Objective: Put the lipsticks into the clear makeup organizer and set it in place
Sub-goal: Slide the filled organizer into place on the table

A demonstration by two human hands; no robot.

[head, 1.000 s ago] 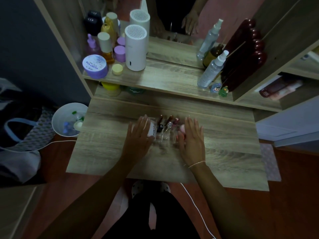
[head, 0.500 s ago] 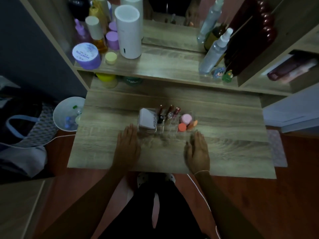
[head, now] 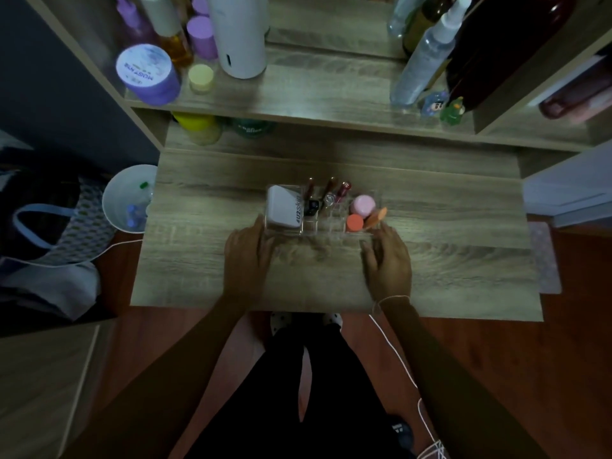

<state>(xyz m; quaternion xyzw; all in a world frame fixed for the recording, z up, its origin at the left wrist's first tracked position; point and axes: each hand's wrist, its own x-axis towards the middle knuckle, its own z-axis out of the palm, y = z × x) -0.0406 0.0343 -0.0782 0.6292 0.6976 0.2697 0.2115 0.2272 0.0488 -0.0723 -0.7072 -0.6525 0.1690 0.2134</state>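
The clear makeup organizer (head: pixel 323 213), holding three upright lipsticks (head: pixel 328 192), a white case and pink and orange sponges, stood mid-desk (head: pixel 447 260) while the left hand (head: pixel 246 256) and right hand (head: pixel 387 261) lay open, fingertips at its near corners, gripping nothing.

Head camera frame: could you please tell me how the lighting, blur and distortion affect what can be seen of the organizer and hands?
Head view: dim, dull lighting overall; the clear organizer has faint walls that almost vanish against the wooden desk; the right hand looks smeared at its fingertips, the left hand is dark but steadier; wide-angle bending curves the shelf edges; bottles at the top are soft.
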